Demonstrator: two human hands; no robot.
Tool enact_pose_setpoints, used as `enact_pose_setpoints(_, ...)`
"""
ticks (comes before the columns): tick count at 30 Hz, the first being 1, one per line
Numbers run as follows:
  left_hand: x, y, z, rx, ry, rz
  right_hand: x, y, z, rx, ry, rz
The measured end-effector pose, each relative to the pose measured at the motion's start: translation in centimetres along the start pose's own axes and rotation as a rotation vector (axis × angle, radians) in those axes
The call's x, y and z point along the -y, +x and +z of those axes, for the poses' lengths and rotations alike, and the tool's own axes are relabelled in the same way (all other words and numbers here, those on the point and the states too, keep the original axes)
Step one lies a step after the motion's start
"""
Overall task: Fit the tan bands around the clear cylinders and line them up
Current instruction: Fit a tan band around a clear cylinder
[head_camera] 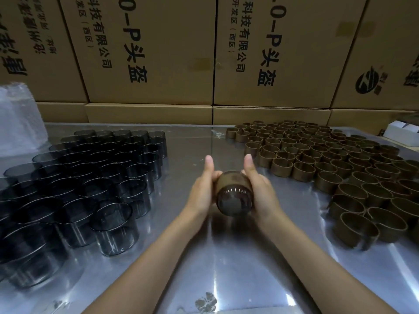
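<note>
Both hands hold one clear cylinder (234, 201) above the middle of the table, tipped on its side with one end facing me. A tan band (232, 179) is wrapped around its far part. My left hand (204, 189) grips its left side and my right hand (260, 191) grips its right side, both thumbs pointing up and away. Several clear dark-tinted cylinders (74, 184) stand packed together on the left. Several loose tan bands (340, 171) stand in rows on the right.
The shiny metal table (204, 257) reflects light. Stacked cardboard boxes (147, 53) form a wall behind it. A clear plastic bag (18, 116) lies at the far left. A small white box (403, 130) sits at the far right.
</note>
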State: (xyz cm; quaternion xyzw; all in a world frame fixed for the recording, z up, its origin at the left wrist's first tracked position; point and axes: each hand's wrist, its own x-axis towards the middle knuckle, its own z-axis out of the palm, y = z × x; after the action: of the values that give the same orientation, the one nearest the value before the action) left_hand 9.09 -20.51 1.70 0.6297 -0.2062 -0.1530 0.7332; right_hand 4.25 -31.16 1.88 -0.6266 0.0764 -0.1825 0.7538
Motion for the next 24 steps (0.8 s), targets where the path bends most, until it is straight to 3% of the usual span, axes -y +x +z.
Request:
enact_pose_setpoints(3,0.9,-0.3,0.9,-0.158,0.137,0.134,-0.8,0.0,0.6,-0.118,-0.007,-0.086)
enact_pose_setpoints(7,0.9,0.1,0.8,-0.138,0.099,0.217,-1.0,0.4,0.3,-0.181,-0.042,-0.107)
enact_pose_setpoints(11,0.9,0.1,0.9,-0.182,0.058,0.200,-1.1,0.4,0.2,-0.142,-0.078,-0.122)
enact_pose_setpoints(15,0.7,0.5,0.7,-0.157,0.131,0.224,-0.9,0.5,0.4,-0.158,-0.071,-0.144)
enact_pose_setpoints(18,1.0,0.7,-0.2,-0.034,0.310,0.270,-1.0,0.9,0.0,-0.192,-0.231,-0.282)
enact_pose_setpoints(21,1.9,0.7,-1.3,0.082,0.492,0.190,-1.7,1.3,-0.8,-0.197,-0.381,-0.445)
enact_pose_setpoints(24,2.6,1.4,-2.0,0.104,0.460,0.176,-2.5,1.9,-0.9,-0.204,-0.485,-0.470)
